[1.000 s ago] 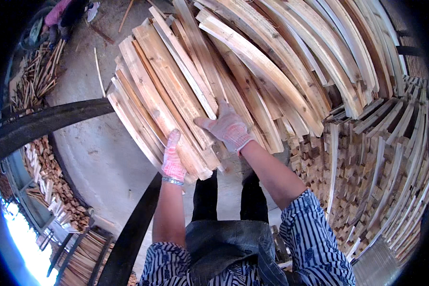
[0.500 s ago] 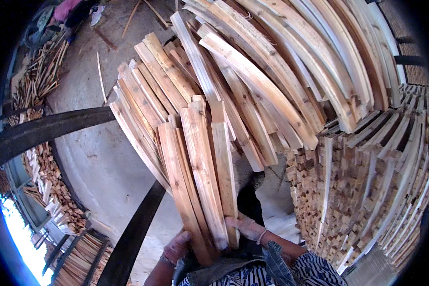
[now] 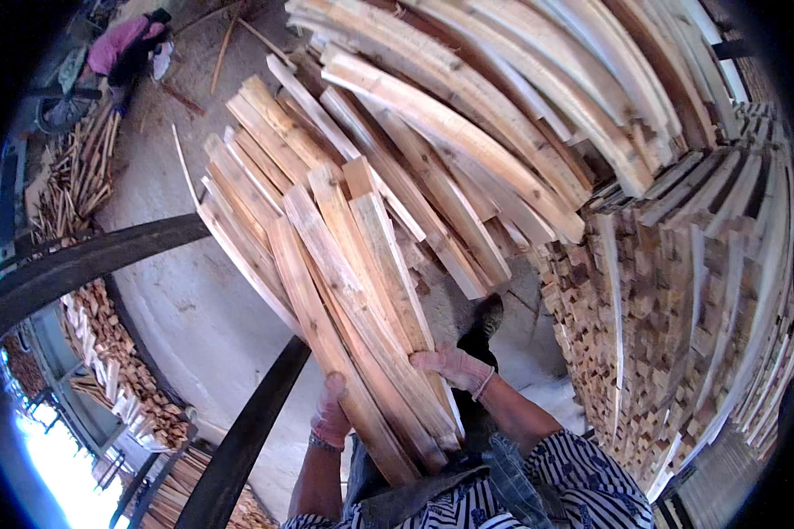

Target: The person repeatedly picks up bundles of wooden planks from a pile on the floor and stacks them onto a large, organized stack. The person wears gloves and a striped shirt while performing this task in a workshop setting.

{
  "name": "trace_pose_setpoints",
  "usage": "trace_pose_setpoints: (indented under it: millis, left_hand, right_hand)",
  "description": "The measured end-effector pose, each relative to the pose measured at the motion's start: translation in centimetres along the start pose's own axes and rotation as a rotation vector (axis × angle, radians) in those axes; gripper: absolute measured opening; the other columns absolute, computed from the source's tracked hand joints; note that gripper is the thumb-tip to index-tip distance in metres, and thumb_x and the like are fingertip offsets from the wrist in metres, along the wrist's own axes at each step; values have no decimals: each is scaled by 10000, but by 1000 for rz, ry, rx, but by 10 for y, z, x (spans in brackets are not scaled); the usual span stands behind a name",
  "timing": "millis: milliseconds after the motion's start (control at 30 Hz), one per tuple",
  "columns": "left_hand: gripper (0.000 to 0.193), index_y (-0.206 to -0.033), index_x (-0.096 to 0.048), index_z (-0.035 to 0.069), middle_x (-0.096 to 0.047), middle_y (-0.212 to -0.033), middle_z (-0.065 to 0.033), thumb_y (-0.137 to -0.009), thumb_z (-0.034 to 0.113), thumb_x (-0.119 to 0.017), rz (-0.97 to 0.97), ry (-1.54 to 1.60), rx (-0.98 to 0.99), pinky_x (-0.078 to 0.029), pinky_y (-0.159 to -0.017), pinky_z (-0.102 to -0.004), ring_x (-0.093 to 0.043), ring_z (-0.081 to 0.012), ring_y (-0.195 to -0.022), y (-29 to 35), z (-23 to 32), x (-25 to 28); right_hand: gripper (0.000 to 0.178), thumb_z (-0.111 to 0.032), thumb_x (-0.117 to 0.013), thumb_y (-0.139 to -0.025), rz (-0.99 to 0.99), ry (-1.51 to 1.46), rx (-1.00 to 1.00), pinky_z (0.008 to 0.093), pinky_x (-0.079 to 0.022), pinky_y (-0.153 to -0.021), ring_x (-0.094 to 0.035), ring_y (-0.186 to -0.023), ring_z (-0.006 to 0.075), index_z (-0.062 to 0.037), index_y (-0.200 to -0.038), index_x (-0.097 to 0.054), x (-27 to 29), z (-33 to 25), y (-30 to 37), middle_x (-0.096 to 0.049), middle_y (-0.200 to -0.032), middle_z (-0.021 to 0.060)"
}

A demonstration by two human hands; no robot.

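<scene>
Planks [image 3: 348, 304] were clasped between the partly curled left hand [image 3: 331, 413] and right hand [image 3: 454, 365], right forearm [image 3: 519, 414] slanting inward.

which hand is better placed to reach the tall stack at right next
Probably the right hand: it holds the right side of the planks, nearer the stack. The left hand is on their far side.

planks [image 3: 340, 286], centre: pale tan | gloves [image 3: 454, 364], lower centre: pink-white | sleeve [image 3: 582, 467], lower right: navy-white stripes | jacket [image 3: 115, 46], upper left: pink
</scene>
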State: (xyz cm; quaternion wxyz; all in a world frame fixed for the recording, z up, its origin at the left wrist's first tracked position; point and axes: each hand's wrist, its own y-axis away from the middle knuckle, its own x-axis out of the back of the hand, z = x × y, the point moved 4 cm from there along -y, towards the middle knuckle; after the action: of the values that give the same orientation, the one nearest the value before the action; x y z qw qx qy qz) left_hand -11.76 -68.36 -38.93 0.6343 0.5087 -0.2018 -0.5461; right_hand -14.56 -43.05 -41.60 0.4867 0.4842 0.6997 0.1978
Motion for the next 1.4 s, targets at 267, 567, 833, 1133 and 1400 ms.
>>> trace_pose_setpoints:
  millis: [267,567,833,1133,1400]
  left_hand:
    - [649,-1364,-453,52,-530,-1355,-211,-901,474,-622,-124,-1382,-518,-445,-1042,-511,-536,-380,-1210,75,97,-37]
    - [1021,-1556,-253,52,-366,-1528,-185,-825,636,-660,-573,-296,-365,-375,-1134,-494,-425,-350,-1343,170,152,-276]
    - [793,-1421,-419,7,-523,-1340,-152,-858,500,-681,-1062,-580,-269,-461,-1047,-442,-525,-309,-1224,274,-1,-485]
    - [704,-1445,-436,91,-542,-1328,-101,-887,471,-636,-1186,-868,-83,-483,-1023,-413,-566,-269,-1196,391,-317,-625]
    - [520,-1237,-625,81,-651,-1177,-70,-858,416,-742,-1183,-946,322,-469,-1022,-389,-612,-224,-1080,391,-562,-712]
  right_hand:
    - [782,-507,-720,-881,-170,38,366,325,-476,-988,-579,-1137,159,-4,-1432,-488,-55,-116,88,-638,-1265,91]
    - [774,-425,-826,-798,22,-236,964,332,-490,-1004,-599,-1155,179,-11,-1391,-549,-36,-205,265,-651,-1274,103]
    - [747,-439,-774,-867,634,-237,1161,320,-474,-1015,-585,-1161,145,-37,-1435,-505,50,-96,527,-635,-1299,73]
    - [744,-620,-605,-917,1294,-252,930,353,-493,-964,-644,-1036,208,32,-1275,-641,157,133,794,-686,-1176,139]
    - [922,-570,-604,-913,1913,-315,396,431,-381,-1114,-473,-1356,432,120,-1462,-338,297,288,886,-507,-1399,343]
